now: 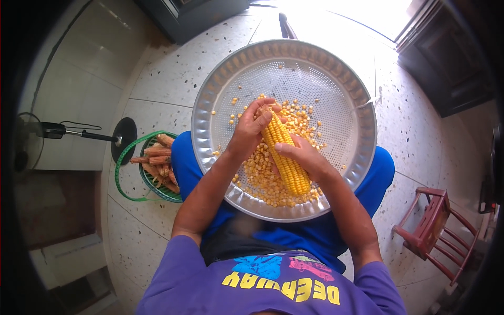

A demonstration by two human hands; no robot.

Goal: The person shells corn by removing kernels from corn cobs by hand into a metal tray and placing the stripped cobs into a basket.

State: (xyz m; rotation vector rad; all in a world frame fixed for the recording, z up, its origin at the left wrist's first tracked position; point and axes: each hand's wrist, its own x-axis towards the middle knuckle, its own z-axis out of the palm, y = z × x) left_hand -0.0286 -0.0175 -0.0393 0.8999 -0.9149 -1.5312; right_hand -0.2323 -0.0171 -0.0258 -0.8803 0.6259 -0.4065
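A full ear of yellow corn (289,161) slants across the middle of the view, its rows of kernels on the side I see looking whole. My left hand (252,124) grips its upper end, where a bit of reddish-brown cob shows between the fingers. Around its lower half curls my right hand (305,157), thumb lying along the kernels. Both hands are over a round perforated metal tray (346,90) that rests on my lap. Loose corn kernels (262,173) lie heaped in the tray beneath the ear, with others scattered towards the far side.
Left of my knee stands a green basket (147,189) holding several stripped corn cobs (157,151). Beyond it is a pedestal fan (80,132) with a round black base. A small reddish wooden chair (433,224) is at the right. Dark doors (453,71) flank the bright doorway ahead.
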